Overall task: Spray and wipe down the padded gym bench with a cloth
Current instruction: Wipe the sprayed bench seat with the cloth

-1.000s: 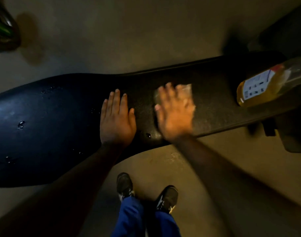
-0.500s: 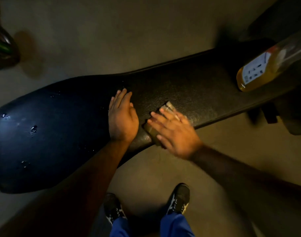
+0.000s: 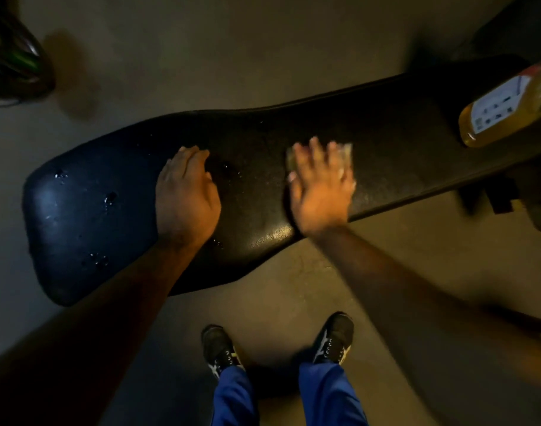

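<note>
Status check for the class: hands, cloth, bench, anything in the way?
Left hand flat on bench. Right hand presses cloth flat onto pad. Droplets unwiped at left end. Bottle sits at right end.

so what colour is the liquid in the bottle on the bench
Golden yellow, seen in the head view: bottle lying on the bench.
</note>
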The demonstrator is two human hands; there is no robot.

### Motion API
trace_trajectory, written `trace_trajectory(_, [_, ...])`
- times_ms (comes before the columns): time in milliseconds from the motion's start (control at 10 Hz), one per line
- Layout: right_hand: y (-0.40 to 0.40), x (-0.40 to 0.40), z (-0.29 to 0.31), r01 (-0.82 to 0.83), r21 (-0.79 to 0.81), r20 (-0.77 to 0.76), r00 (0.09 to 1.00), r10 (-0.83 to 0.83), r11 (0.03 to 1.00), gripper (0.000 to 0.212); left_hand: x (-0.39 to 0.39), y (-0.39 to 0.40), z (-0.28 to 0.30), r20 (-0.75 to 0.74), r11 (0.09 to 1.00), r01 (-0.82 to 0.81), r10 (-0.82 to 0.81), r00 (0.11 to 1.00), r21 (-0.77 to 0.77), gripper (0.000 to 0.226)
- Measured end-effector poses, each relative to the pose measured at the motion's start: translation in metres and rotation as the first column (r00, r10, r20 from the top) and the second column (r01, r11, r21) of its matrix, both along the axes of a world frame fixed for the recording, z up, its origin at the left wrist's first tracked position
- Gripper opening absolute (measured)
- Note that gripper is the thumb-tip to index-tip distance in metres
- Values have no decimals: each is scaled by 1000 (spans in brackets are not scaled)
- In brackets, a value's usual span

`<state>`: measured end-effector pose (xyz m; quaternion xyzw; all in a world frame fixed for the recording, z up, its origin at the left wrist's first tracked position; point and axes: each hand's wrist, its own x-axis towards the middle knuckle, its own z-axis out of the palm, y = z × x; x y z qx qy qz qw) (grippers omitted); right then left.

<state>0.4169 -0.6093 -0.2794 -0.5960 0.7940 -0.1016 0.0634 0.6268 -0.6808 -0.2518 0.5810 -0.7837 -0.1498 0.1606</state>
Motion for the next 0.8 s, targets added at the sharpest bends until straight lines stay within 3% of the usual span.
trace_trajectory(100, [43,50,8,-535,52,104,843,528,843,54,15,-14,-8,84,999,-32,29,996,31,47])
trace_trajectory(200, [30,-7,0,-628,76,17,778,628,775,55,29,-16,-22,157,999,16,-21,987,35,55])
trace_trajectory(300, [7,-2,-2,-25,23,4,1000,25,999,55,30,-14,-28,178,999,30,-32,983,17,55])
trace_trajectory(400, [28,58,9,-327,81,64,944,322,942,58,26,-12,-21,190,1000,10,-14,982,20,55])
trace_trajectory(500, [6,16,14,-593,141,104,805,584,793,57,26,-11,-18,200,999,4,-11,980,37,54])
trace_trajectory(600, [-41,4,11,-105,130,51,994,99,986,56,26,-12,-21,196,999,10,-17,980,37,54])
trace_trajectory(700, [-41,60,15,-291,90,103,954,282,952,56,25,-13,-20,213,999,-5,-6,977,52,55])
trace_trajectory(800, [-50,31,9,-602,76,138,796,590,795,53,26,-15,-19,230,997,-4,-15,973,78,56])
